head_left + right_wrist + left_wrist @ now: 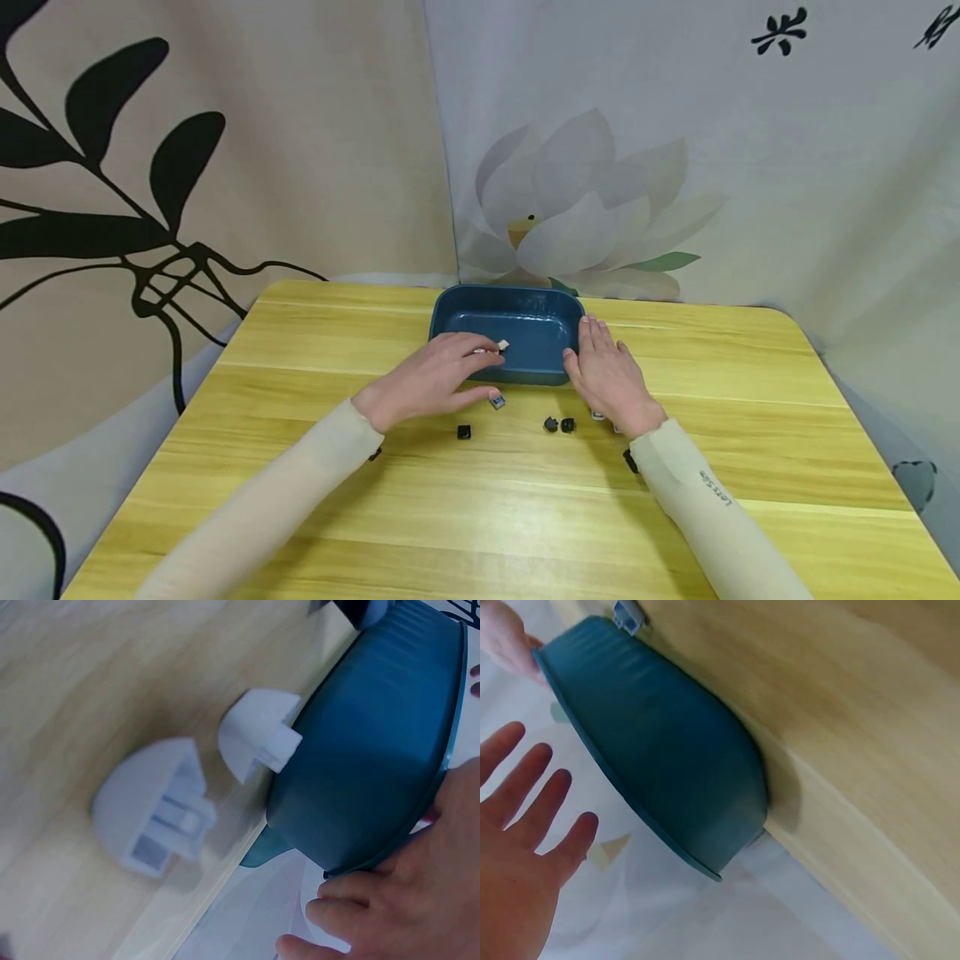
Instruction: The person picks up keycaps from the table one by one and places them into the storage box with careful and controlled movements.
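A dark blue rectangular tray [540, 333] stands at the back of the table. My left hand [442, 375] hangs over its front left corner. In the left wrist view that hand's fingers [536, 802] are spread, with nothing visible between them. A small whitish piece [503, 344] shows inside the tray by the left fingertips. My right hand [611, 375] rests against the tray's right side with its fingers extended together, touching the rim. Beside the tray in the right wrist view lie two pale grey, rounded plastic pieces [142, 806] with slotted undersides.
A small grey-blue piece [497, 402] lies just in front of the tray. Two black pieces [567, 425] sit close together, and a black square piece [464, 432] lies farther left. Another black piece [631, 461] is by the right cuff. Patterned cloth hangs behind the wooden table [480, 533].
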Action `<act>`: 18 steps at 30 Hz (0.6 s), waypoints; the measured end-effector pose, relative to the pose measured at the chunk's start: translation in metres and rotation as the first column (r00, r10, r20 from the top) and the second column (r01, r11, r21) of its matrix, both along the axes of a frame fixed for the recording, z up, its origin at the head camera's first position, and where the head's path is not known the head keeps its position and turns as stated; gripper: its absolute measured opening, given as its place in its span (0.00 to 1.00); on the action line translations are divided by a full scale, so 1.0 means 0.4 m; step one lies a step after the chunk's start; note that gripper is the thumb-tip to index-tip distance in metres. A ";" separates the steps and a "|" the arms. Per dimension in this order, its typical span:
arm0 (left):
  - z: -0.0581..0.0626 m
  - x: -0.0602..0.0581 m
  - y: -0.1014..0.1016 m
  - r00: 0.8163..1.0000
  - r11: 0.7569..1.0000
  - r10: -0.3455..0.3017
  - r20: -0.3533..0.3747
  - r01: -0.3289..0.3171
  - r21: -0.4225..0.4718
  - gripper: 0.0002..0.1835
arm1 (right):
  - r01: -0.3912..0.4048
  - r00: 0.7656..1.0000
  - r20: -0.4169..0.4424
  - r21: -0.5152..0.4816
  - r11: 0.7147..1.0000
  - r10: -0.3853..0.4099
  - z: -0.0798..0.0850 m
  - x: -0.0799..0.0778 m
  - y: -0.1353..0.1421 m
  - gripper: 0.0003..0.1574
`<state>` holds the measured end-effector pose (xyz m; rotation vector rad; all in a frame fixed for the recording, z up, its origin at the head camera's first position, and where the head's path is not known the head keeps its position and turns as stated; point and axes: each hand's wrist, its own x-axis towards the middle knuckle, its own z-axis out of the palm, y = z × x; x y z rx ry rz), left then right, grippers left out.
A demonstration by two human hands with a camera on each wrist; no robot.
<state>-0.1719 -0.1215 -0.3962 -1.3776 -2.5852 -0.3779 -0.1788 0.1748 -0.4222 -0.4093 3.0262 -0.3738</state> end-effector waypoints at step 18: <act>-0.035 0.102 -0.017 0.995 0.957 -0.090 0.044 0.098 -0.274 0.39 | 0.002 1.000 0.006 -0.002 1.000 -0.002 0.003 0.002 -0.001 0.44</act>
